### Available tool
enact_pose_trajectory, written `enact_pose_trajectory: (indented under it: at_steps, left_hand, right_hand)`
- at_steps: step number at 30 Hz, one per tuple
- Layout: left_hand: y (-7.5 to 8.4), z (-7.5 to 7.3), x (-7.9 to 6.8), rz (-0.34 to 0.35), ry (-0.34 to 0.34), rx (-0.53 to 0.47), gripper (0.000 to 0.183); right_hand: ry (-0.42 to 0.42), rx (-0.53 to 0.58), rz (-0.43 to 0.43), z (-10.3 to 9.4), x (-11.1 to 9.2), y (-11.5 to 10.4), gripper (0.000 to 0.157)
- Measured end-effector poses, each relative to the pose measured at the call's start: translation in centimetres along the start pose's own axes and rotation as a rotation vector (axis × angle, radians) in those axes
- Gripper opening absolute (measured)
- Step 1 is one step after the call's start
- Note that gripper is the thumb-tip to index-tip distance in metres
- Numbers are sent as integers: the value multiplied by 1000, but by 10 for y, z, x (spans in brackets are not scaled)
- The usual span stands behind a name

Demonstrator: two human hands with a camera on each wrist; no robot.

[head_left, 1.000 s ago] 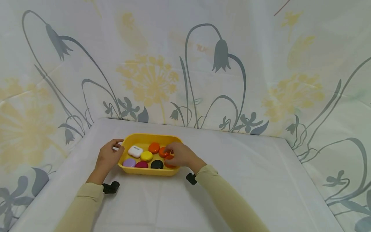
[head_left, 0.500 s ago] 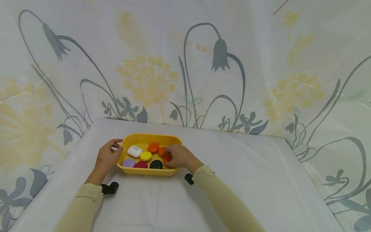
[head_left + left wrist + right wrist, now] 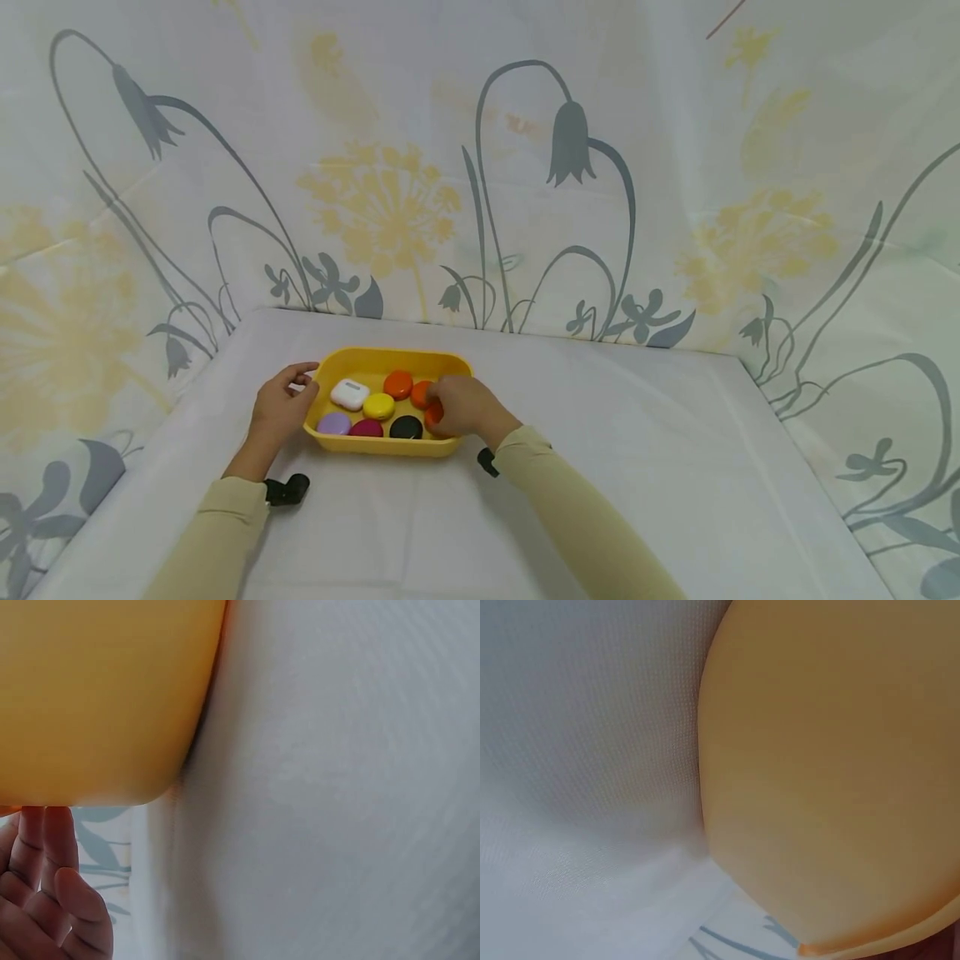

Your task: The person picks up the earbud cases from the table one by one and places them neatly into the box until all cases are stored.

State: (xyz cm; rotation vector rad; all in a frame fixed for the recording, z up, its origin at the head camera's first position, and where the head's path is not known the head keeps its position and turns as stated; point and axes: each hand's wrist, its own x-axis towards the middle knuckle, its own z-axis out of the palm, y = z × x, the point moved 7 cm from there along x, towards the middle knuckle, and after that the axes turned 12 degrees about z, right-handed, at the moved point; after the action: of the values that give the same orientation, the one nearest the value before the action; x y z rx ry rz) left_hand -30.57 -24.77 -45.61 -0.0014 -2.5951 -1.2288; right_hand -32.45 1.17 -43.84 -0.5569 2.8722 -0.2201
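Observation:
A yellow plastic tub point(image 3: 386, 447) holds several small rounded cases. My left hand point(image 3: 282, 403) touches the tub's left end from outside with its fingertips; in the left wrist view the fingers point(image 3: 60, 832) meet its wall. My right hand point(image 3: 468, 408) reaches over the right end, its thumb and fingers bent around an orange-red round case point(image 3: 432, 417) that they partly cover. Just beyond it lies an orange case point(image 3: 421, 393). Another orange case point(image 3: 398, 384), a yellow one point(image 3: 378, 407) and a black one point(image 3: 406, 427) sit to the left.
Also in the tub are a white oblong case point(image 3: 349, 394), a lilac round case point(image 3: 333, 423) and a dark pink one point(image 3: 367, 428). The tub stands on a white-covered table point(image 3: 600, 483). Behind it hangs a flower-printed cloth point(image 3: 660, 200).
My right hand has shifted slightly left and down over the orange-red case, covering more of it. My left hand stays at the tub's left end; the tub has barely moved.

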Motion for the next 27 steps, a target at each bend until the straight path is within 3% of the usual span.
enact_pose_trajectory:
  at_steps: [13,27]
  left_hand:
    - [-3,1,-1,5,32,-41,39]
    - [1,1,-1,13,23,-25,40]
  right_hand:
    - [21,-41,44,5,1,-1,20]
    - [-27,45,6,-1,-6,-1,33]
